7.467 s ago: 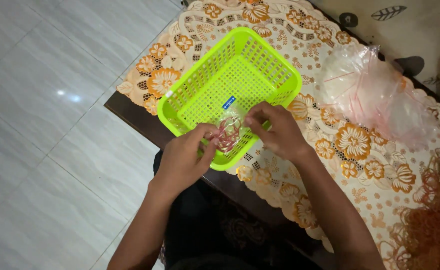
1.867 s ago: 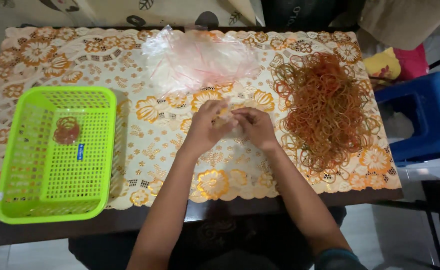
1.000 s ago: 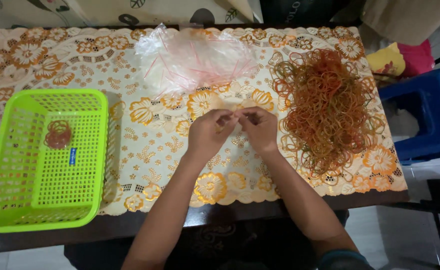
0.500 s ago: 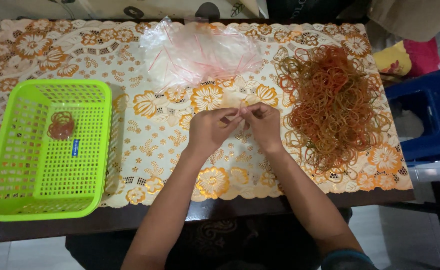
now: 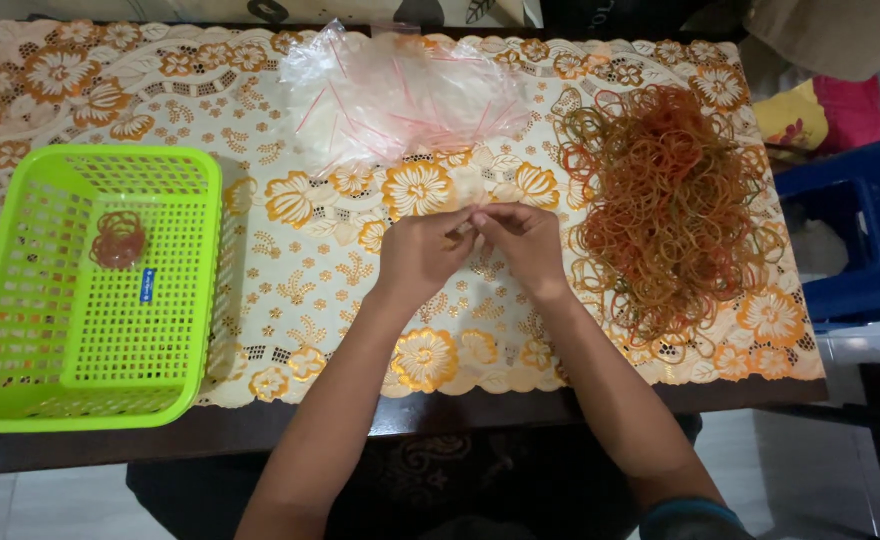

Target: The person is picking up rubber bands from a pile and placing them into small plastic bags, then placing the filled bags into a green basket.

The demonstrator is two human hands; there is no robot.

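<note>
Dark wooden surface (image 5: 480, 412), seen from above, is carrying a cream lace cloth (image 5: 300, 290) patterned with orange flowers. Nearest the viewer, two bare forearms are reaching forward from the bottom edge and meeting over the middle of the cloth. Left hand (image 5: 418, 255) and right hand (image 5: 526, 240) are touching at the fingertips, fingers narrowed to a pinch around something small between them; what it is cannot be made out. At the near left, a bright green plastic basket (image 5: 20, 395) is sitting partly on the cloth, with a small bundle of reddish rubber bands (image 5: 118, 240) lying inside toward its far end. Just right of the right hand, a large loose heap of orange and brown rubber bands (image 5: 675, 205) is spreading over the cloth. Farther back, beyond the hands, a pile of clear plastic bags (image 5: 400, 95) is lying crumpled. Off the right edge, a blue plastic stool (image 5: 855, 230) is standing on the floor.
</note>
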